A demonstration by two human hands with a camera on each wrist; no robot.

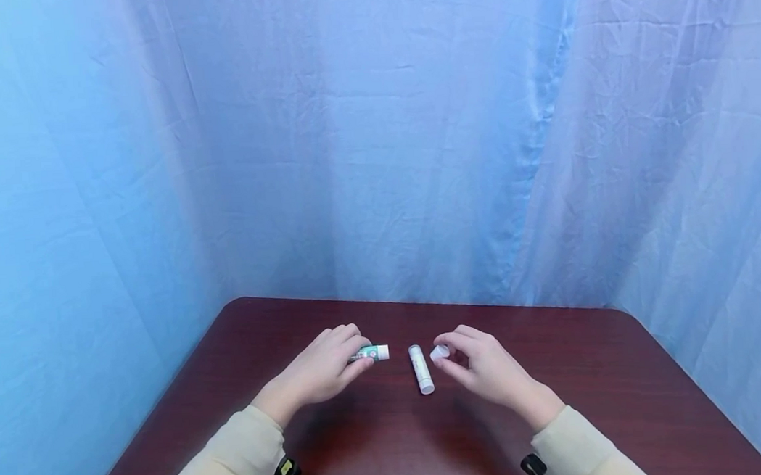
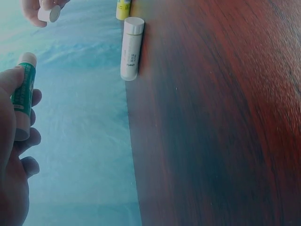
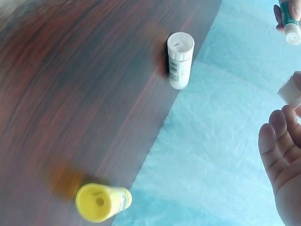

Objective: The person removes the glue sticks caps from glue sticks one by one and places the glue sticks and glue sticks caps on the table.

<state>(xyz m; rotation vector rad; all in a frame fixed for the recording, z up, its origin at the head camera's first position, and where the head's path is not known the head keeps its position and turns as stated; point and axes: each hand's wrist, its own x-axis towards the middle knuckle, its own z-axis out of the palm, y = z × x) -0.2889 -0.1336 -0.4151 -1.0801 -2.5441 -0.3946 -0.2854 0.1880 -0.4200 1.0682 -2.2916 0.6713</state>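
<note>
My left hand (image 1: 325, 361) grips a green glue stick (image 2: 23, 94) lengthwise, its bare white end pointing toward the right hand. Between thumb and fingertips, my right hand (image 1: 486, 365) pinches a small white cap (image 1: 439, 352). The cap and the green stick are apart, with a gap between the hands. On the table in that gap lies a white glue stick (image 1: 421, 369), touched by neither hand. A yellow glue stick (image 3: 101, 202) shows in the right wrist view, and its end appears at the top of the left wrist view; in the head view it is out of sight.
The dark red wooden table (image 1: 380, 448) has rounded far corners. Light blue curtains (image 1: 382, 157) hang behind it and along both sides. A black wrist strap (image 1: 286, 473) shows below the left sleeve, and another black device (image 1: 534, 468) below the right.
</note>
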